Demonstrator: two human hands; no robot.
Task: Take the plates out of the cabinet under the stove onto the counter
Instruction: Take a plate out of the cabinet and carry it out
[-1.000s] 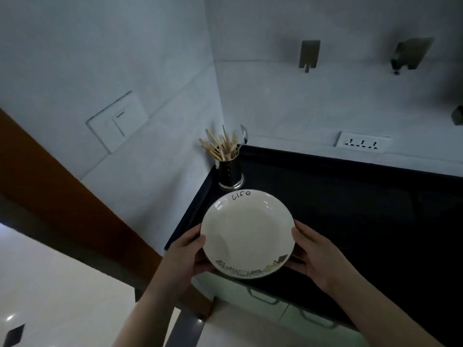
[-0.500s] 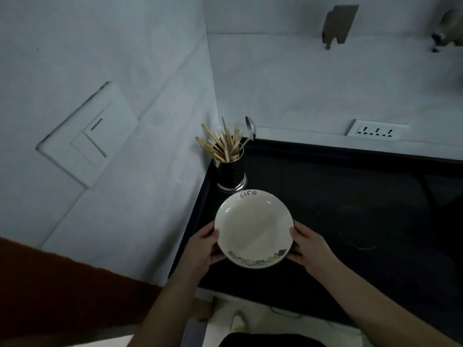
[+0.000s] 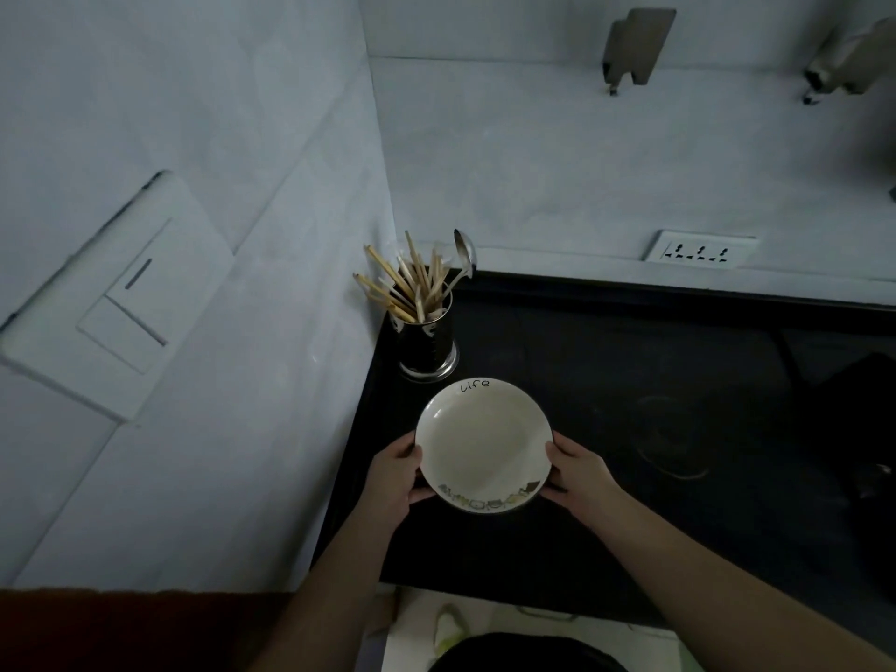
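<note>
A white plate (image 3: 485,441) with the word "life" on its far rim and a printed band on its near rim sits low over the black counter (image 3: 606,550), near the left corner. My left hand (image 3: 395,477) grips its left edge, thumb on the rim. My right hand (image 3: 579,470) grips the right edge the same way. Whether the plate rests on the counter or hangs just above it is unclear. The cabinet under the stove is out of view.
A metal holder (image 3: 426,339) full of chopsticks and a ladle stands in the corner just behind the plate. A dark stove top (image 3: 674,436) lies to the right. White walls carry a switch (image 3: 116,298), a socket (image 3: 700,249) and hooks (image 3: 635,46).
Both hands carried the plate forward over the counter, toward the chopstick holder. The view tilted down and moved in; the cabinet fronts seen earlier dropped out of sight.
</note>
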